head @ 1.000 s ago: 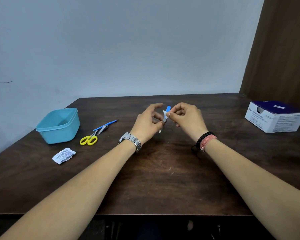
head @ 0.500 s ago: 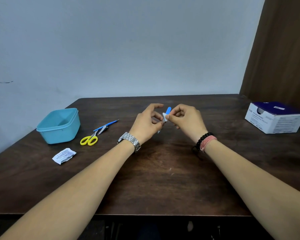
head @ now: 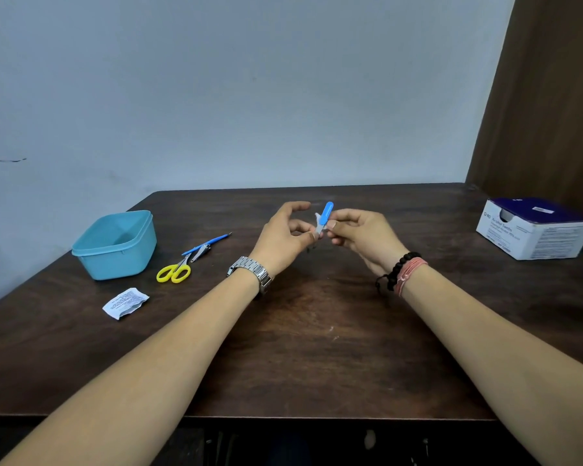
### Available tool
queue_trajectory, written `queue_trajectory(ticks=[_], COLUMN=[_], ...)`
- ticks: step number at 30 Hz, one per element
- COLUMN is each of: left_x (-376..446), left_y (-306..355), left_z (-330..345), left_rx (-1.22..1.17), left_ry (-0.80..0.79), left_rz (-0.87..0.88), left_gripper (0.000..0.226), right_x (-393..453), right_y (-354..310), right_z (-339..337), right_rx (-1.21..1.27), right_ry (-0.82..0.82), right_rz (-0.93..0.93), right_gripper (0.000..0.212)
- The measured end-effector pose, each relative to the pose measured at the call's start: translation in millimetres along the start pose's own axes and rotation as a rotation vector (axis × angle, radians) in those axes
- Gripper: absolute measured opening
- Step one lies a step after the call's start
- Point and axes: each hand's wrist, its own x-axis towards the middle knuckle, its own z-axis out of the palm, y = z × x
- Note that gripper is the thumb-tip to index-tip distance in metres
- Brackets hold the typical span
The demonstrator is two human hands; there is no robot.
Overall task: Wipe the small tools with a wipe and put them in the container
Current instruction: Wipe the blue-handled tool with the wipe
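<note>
Holding a small blue-handled tool point(head: 324, 216) above the table's middle, right hand point(head: 360, 235) pinches the plastic handle between thumb and fingers. Left hand point(head: 283, 238) pinches a white wipe point(head: 318, 219) round the metal end, index finger raised. Steel watch point(head: 251, 272) on left wrist, bead bracelets point(head: 403, 272) on right. Teal plastic container point(head: 115, 245) sits far left; yellow scissors point(head: 175, 271), nail clipper point(head: 201, 252), thin blue pick point(head: 212, 242) beside it. Torn wrapper point(head: 125, 302) nearer. Swab box point(head: 532, 228) right. Dark wood table point(head: 317, 348), grey wall.
</note>
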Motion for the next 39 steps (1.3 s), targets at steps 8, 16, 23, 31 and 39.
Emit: queue_trajectory(ticks=[8,16,23,31,39], left_x=[-0.1,-3.1,-4.1,-5.9,-7.2], left_y=[0.9,4.3,4.0,9.0,10.8], left_z=[-1.4,-1.5,-2.3,-5.0,-6.4], left_rx=[0.009,0.067,0.116,0.127,0.152], left_ry=[0.012,-0.012,-0.021,-0.012,0.004], left_rz=[-0.01,-0.028,-0.032,-0.034,-0.034], left_gripper=[0.049,0.05,0.049,0.049,0.048], right_x=[-0.3,1.4,2.9,2.8,2.0], right_y=[1.3,-0.3,-3.9,-2.2,-1.7], right_z=[-1.1,-4.0,-6.0,-4.9,-2.6], right_rx=[-0.038,-0.043,0.043,0.041,0.038], right_ry=[-0.05,-0.022,0.015,-0.008,-0.009], right_rz=[0.011,0.028,0.006,0.024,0.022], right_gripper=[0.012,0.013,0.015,0.014,0.011])
